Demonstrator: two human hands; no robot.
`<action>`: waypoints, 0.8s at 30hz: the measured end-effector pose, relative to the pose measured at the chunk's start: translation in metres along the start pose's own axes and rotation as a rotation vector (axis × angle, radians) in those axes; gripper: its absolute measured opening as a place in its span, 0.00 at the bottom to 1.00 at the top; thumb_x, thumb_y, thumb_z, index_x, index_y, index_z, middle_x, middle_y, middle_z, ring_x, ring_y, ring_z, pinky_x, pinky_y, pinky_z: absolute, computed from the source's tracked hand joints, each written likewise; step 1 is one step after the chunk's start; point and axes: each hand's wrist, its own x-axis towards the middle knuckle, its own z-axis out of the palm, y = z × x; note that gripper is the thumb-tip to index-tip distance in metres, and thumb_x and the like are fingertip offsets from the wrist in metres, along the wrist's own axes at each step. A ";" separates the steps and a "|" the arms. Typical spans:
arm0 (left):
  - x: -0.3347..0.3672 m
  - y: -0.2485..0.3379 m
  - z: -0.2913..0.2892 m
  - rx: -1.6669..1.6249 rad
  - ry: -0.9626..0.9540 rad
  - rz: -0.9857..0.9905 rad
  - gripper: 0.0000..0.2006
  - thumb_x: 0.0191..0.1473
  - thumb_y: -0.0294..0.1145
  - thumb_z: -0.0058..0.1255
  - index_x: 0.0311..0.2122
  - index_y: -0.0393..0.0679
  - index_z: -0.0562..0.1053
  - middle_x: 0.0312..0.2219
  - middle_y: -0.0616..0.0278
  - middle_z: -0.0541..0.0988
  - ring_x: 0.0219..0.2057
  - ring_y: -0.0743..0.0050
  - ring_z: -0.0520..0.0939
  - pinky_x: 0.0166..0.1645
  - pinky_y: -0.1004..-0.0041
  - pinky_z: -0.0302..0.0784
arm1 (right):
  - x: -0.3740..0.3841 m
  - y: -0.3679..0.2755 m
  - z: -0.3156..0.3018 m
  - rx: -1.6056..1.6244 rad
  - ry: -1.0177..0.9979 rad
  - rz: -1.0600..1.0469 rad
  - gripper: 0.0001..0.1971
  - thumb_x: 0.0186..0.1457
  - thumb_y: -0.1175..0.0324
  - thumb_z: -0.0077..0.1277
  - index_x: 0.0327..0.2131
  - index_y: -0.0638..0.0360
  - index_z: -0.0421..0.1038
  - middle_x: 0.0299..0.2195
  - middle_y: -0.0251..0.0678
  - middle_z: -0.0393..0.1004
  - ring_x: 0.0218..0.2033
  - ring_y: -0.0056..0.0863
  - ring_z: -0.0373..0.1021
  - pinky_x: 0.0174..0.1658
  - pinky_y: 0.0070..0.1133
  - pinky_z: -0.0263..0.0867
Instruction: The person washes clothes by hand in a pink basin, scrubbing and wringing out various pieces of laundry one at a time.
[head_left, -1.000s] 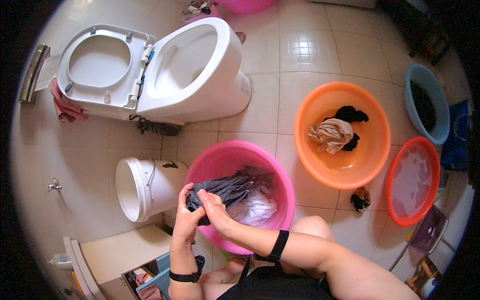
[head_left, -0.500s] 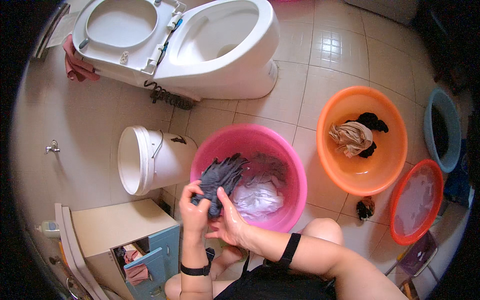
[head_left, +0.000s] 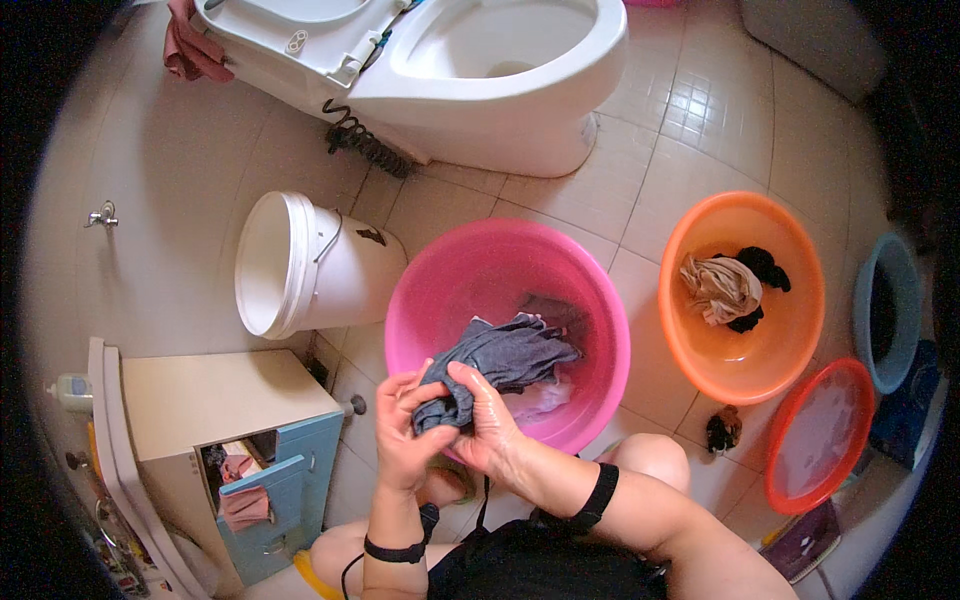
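My left hand [head_left: 400,435] and my right hand [head_left: 488,425] both grip a wet dark grey garment [head_left: 505,358] at the near rim of a pink basin [head_left: 440,290]. The cloth is bunched between my fingers and trails into the basin, where soapy water and a pale piece of laundry [head_left: 545,398] lie beneath it. A black band sits on each wrist.
A white bucket [head_left: 290,265] stands left of the basin, a white toilet [head_left: 470,70] beyond it. An orange basin [head_left: 775,345] with beige and black clothes is to the right, then a red basin [head_left: 815,435] and a blue basin [head_left: 885,310]. A small blue-fronted cabinet [head_left: 215,440] stands at lower left.
The view has shifted so everything sits higher and closer. My hands have drawn the grey garment from the middle of the pink basin toward its near rim, bunching it between them.
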 end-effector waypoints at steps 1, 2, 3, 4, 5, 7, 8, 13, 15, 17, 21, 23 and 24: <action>-0.002 -0.016 -0.005 -0.556 0.065 -0.044 0.26 0.52 0.44 0.53 0.50 0.42 0.61 0.39 0.53 0.78 0.58 0.58 0.64 0.58 0.61 0.62 | -0.006 -0.001 0.004 -0.034 0.077 -0.009 0.12 0.49 0.61 0.56 0.36 0.54 0.71 0.32 0.31 0.75 0.35 0.28 0.72 0.44 0.26 0.68; -0.003 -0.032 -0.024 -0.770 0.142 0.000 0.25 0.55 0.48 0.48 0.52 0.43 0.61 0.42 0.52 0.76 0.58 0.60 0.64 0.57 0.61 0.62 | -0.002 0.003 0.003 0.007 0.038 -0.044 0.14 0.49 0.61 0.55 0.38 0.55 0.70 0.34 0.34 0.75 0.34 0.30 0.72 0.41 0.29 0.70; -0.004 -0.050 -0.041 -0.984 0.223 0.045 0.26 0.57 0.52 0.42 0.53 0.44 0.61 0.44 0.51 0.75 0.58 0.61 0.63 0.57 0.60 0.62 | 0.000 0.004 0.003 0.006 0.038 -0.044 0.14 0.49 0.61 0.55 0.38 0.55 0.70 0.34 0.34 0.75 0.34 0.30 0.72 0.41 0.29 0.70; -0.006 -0.066 -0.044 -0.982 0.225 0.046 0.26 0.57 0.52 0.42 0.53 0.44 0.61 0.44 0.51 0.75 0.58 0.61 0.63 0.57 0.60 0.62 | 0.002 0.003 0.004 0.025 0.023 -0.024 0.15 0.48 0.60 0.56 0.38 0.55 0.70 0.33 0.34 0.75 0.33 0.31 0.72 0.40 0.30 0.70; -0.008 -0.080 -0.041 -1.028 0.245 -0.210 0.23 0.59 0.48 0.40 0.54 0.44 0.62 0.46 0.51 0.74 0.57 0.61 0.64 0.57 0.61 0.63 | 0.000 -0.001 0.008 0.043 0.011 -0.008 0.15 0.48 0.60 0.56 0.38 0.55 0.70 0.33 0.35 0.75 0.32 0.32 0.72 0.39 0.31 0.70; -0.014 -0.103 -0.022 -1.236 0.244 -0.582 0.21 0.61 0.44 0.38 0.54 0.43 0.62 0.47 0.52 0.72 0.54 0.62 0.66 0.56 0.63 0.64 | -0.006 -0.003 0.009 0.021 0.023 -0.023 0.17 0.47 0.59 0.57 0.39 0.55 0.69 0.34 0.36 0.75 0.33 0.34 0.72 0.39 0.33 0.69; -0.015 -0.104 -0.004 -1.415 0.187 -0.579 0.21 0.60 0.44 0.39 0.54 0.42 0.62 0.46 0.52 0.72 0.53 0.63 0.66 0.55 0.64 0.65 | -0.007 0.001 0.007 0.056 0.027 -0.006 0.20 0.47 0.59 0.57 0.42 0.55 0.67 0.37 0.36 0.74 0.35 0.35 0.71 0.39 0.34 0.69; -0.017 -0.062 0.032 -1.918 -0.162 -0.396 0.22 0.58 0.42 0.43 0.53 0.40 0.63 0.43 0.53 0.73 0.47 0.65 0.69 0.51 0.66 0.68 | -0.041 0.031 0.008 -0.026 -0.043 0.027 0.30 0.47 0.58 0.58 0.52 0.54 0.60 0.45 0.38 0.69 0.43 0.36 0.67 0.43 0.35 0.66; -0.010 -0.051 0.026 -1.947 -0.225 -0.427 0.22 0.57 0.41 0.45 0.52 0.39 0.63 0.42 0.54 0.73 0.45 0.66 0.71 0.50 0.67 0.69 | -0.045 0.032 -0.005 -0.041 -0.166 0.179 0.30 0.49 0.54 0.58 0.52 0.54 0.60 0.45 0.37 0.70 0.43 0.32 0.68 0.42 0.31 0.68; 0.008 -0.047 0.014 -1.911 -0.228 -0.513 0.22 0.56 0.41 0.46 0.51 0.37 0.63 0.41 0.54 0.73 0.43 0.67 0.72 0.48 0.68 0.70 | -0.035 0.031 -0.014 -0.034 -0.215 0.227 0.28 0.49 0.54 0.58 0.50 0.55 0.62 0.42 0.37 0.72 0.41 0.30 0.70 0.42 0.29 0.68; 0.066 -0.065 -0.030 -1.299 -0.288 -0.967 0.23 0.51 0.38 0.53 0.49 0.37 0.65 0.37 0.55 0.75 0.34 0.70 0.76 0.41 0.70 0.74 | -0.034 0.026 -0.012 -0.236 -0.155 0.269 0.24 0.49 0.55 0.58 0.46 0.55 0.66 0.37 0.36 0.74 0.36 0.27 0.72 0.40 0.24 0.69; 0.077 -0.057 -0.038 -0.930 -0.258 -1.028 0.21 0.46 0.34 0.57 0.45 0.39 0.68 0.32 0.57 0.76 0.28 0.72 0.76 0.35 0.69 0.75 | -0.022 0.032 -0.017 -0.462 -0.028 0.193 0.21 0.49 0.57 0.57 0.44 0.56 0.68 0.34 0.35 0.75 0.31 0.25 0.72 0.36 0.20 0.69; 0.079 -0.056 -0.039 -0.592 -0.241 -1.067 0.20 0.46 0.32 0.55 0.45 0.38 0.68 0.32 0.57 0.76 0.30 0.72 0.77 0.36 0.70 0.75 | -0.018 0.032 -0.021 -0.614 0.020 0.157 0.20 0.48 0.60 0.56 0.42 0.60 0.69 0.33 0.37 0.75 0.32 0.24 0.72 0.34 0.21 0.68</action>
